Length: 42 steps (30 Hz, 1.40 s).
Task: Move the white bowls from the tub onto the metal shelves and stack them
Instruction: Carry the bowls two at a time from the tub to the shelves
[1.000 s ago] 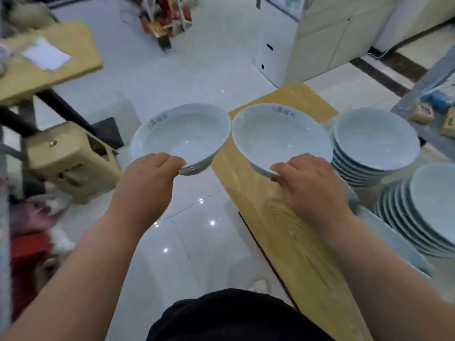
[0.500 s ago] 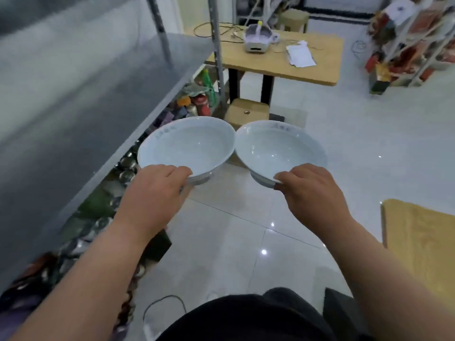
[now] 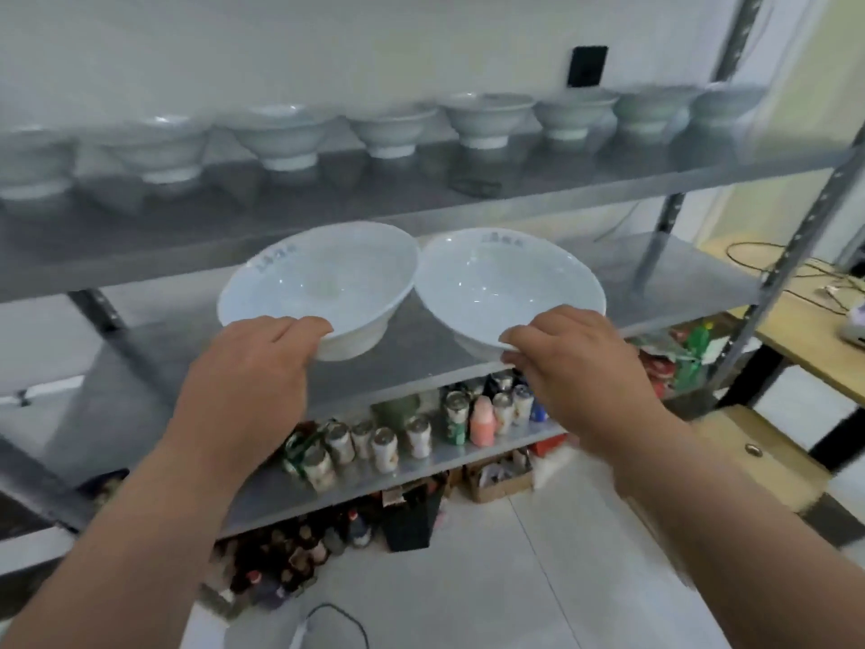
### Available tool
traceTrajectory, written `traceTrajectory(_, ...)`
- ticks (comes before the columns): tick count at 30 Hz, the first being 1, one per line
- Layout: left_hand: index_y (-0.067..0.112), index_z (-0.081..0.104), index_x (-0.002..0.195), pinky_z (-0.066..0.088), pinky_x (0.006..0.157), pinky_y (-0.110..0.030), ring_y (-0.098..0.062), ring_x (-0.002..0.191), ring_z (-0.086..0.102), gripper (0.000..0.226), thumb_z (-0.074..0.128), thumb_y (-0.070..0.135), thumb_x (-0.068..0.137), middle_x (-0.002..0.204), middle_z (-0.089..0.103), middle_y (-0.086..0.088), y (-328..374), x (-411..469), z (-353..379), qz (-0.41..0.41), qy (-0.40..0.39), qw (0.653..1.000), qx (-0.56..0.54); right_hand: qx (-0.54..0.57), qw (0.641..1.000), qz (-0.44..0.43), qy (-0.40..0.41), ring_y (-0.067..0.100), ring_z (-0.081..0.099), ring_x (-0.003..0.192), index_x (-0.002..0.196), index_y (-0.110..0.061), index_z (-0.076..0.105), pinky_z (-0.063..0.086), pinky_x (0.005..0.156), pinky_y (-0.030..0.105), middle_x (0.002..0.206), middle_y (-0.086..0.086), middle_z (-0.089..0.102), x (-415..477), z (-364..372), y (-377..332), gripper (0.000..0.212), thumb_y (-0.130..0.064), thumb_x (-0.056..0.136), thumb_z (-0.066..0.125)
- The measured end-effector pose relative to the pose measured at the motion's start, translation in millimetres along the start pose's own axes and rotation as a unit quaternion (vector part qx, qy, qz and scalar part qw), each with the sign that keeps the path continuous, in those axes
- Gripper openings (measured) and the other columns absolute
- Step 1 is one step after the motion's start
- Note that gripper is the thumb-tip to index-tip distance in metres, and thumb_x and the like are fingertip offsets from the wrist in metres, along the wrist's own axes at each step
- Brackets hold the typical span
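Note:
I carry two white bowls side by side in front of the metal shelves. My left hand [image 3: 255, 367] grips the near rim of the left bowl [image 3: 323, 278]. My right hand [image 3: 575, 367] pinches the near rim of the right bowl [image 3: 505, 281]. Both bowls are upright, their rims almost touching, held over the front of the middle shelf [image 3: 664, 278]. On the upper shelf [image 3: 327, 213] stands a row of several low stacks of white bowls [image 3: 482, 119] along the back. The tub is out of view.
A lower shelf holds several cans and bottles [image 3: 384, 442]; more bottles and boxes stand on the floor beneath. A shelf upright [image 3: 791, 269] rises at the right. Beyond it are a wooden table [image 3: 805, 330] with cables and a wooden stool [image 3: 767, 456].
My view has turned from the floor and table round to face the shelves. Both hands have kept their bowls and brought them up over the middle shelf.

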<state>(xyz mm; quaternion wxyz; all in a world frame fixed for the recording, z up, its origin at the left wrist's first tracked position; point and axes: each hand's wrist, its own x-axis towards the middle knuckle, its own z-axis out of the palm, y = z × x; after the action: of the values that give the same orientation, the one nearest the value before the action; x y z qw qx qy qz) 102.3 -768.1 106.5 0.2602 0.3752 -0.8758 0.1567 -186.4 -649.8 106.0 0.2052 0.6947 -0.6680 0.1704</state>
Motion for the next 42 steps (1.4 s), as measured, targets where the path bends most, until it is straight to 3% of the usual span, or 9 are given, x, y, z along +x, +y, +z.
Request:
traceTrajectory(6, 0.011, 0.065, 0.098, 0.048, 0.056, -0.042, -0.036, 0.066, 0.058, 0.029, 0.051, 0.001, 0.074, 0.074, 0.065, -0.01, -55.9, -5.9, -46.0, -0.095, 0.064, 0.991, 0.062, 0.057, 0.991, -0.101, 0.066, 0.034, 0.06, 0.075, 0.09, -0.018, 0.068, 0.05, 0.068, 0.042, 0.072, 0.003, 0.064, 99.7, 6.2, -42.4, 0.014, -0.028, 0.088, 0.059)
traceTrajectory(16, 0.017, 0.057, 0.091, 0.048, 0.051, -0.041, -0.03, 0.066, 0.056, 0.023, 0.058, -0.001, 0.077, 0.074, 0.063, 0.0, -198.9, -8.3, -69.0, -0.185, 0.025, 0.974, 0.131, 0.075, 0.979, -0.164, 0.09, 0.026, 0.056, 0.065, 0.084, -0.02, 0.068, 0.038, 0.058, 0.031, 0.063, -0.003, 0.058, 227.0, 34.6, -148.6, 0.009, -0.028, 0.088, 0.065)
traceTrajectory(24, 0.017, 0.059, 0.087, 0.035, 0.044, -0.028, -0.027, 0.055, 0.05, 0.025, 0.063, -0.004, 0.075, 0.066, 0.06, 0.001, -318.8, -11.6, -68.7, -0.198, 0.012, 0.964, 0.177, 0.071, 0.979, -0.172, 0.082, 0.025, 0.053, 0.071, 0.088, -0.021, 0.066, 0.028, 0.067, 0.03, 0.065, -0.003, 0.056, 304.5, 74.3, -239.9, 0.01, -0.029, 0.092, 0.06)
traceTrajectory(30, 0.016, 0.064, 0.094, 0.026, 0.053, -0.026, -0.027, 0.059, 0.056, 0.032, 0.064, -0.005, 0.07, 0.068, 0.063, 0.001, -371.2, -4.8, -62.7, -0.176, -0.017, 0.961, 0.211, 0.079, 0.975, -0.187, 0.09, 0.026, 0.05, 0.058, 0.085, -0.017, 0.069, 0.027, 0.061, 0.028, 0.058, 0.0, 0.053, 341.5, 96.2, -266.4, 0.001, -0.018, 0.084, 0.07)
traceTrajectory(33, 0.015, 0.058, 0.08, 0.007, 0.046, -0.02, -0.024, 0.045, 0.037, 0.029, 0.069, -0.006, 0.063, 0.053, 0.034, 0.009, -385.6, 3.6, -61.6, -0.171, -0.035, 0.963, 0.203, 0.064, 0.98, -0.181, 0.052, 0.027, 0.055, 0.076, 0.103, -0.022, 0.065, 0.026, 0.068, 0.03, 0.075, 0.0, 0.06, 355.6, 100.6, -271.6, 0.014, -0.025, 0.097, 0.053)
traceTrajectory(35, 0.016, 0.058, 0.076, 0.013, 0.046, -0.019, -0.023, 0.043, 0.036, 0.026, 0.072, -0.002, 0.062, 0.051, 0.035, 0.008, -396.6, 10.4, -56.1, -0.138, -0.037, 0.97, 0.196, 0.056, 0.986, -0.157, 0.0, 0.022, 0.052, 0.091, 0.117, -0.03, 0.058, 0.025, 0.075, 0.029, 0.09, -0.004, 0.06, 365.3, 98.1, -275.6, 0.022, -0.032, 0.102, 0.041)
traceTrajectory(38, 0.018, 0.06, 0.09, 0.035, 0.059, -0.03, -0.026, 0.063, 0.053, 0.012, 0.05, 0.023, 0.086, 0.07, 0.059, 0.002, -411.4, 15.4, -42.2, -0.112, -0.007, 0.98, 0.162, 0.057, 0.986, -0.155, -0.006, 0.019, 0.051, 0.096, 0.125, -0.035, 0.052, 0.027, 0.082, 0.029, 0.096, -0.007, 0.06, 371.4, 99.8, -280.2, 0.028, -0.037, 0.102, 0.038)
traceTrajectory(40, 0.022, 0.056, 0.088, 0.031, 0.064, -0.033, -0.023, 0.067, 0.052, 0.039, 0.022, 0.041, 0.09, 0.071, 0.056, 0.005, -412.5, 16.8, -40.1, -0.117, 0.007, 0.986, 0.119, 0.056, 0.985, -0.16, 0.02, 0.018, 0.053, 0.093, 0.125, -0.035, 0.054, 0.029, 0.084, 0.03, 0.092, -0.008, 0.06, 370.5, 102.6, -281.2, 0.03, -0.043, 0.099, 0.041)
traceTrajectory(42, 0.026, 0.053, 0.084, 0.03, 0.064, -0.033, -0.021, 0.066, 0.051, 0.05, 0.009, 0.049, 0.09, 0.069, 0.054, 0.007, -412.6, 19.1, -39.5, -0.121, 0.019, 0.987, 0.104, 0.064, 0.986, -0.15, 0.038, 0.016, 0.052, 0.085, 0.117, -0.035, 0.059, 0.029, 0.082, 0.029, 0.081, -0.011, 0.056, 370.2, 105.8, -281.5, 0.033, -0.052, 0.096, 0.041)
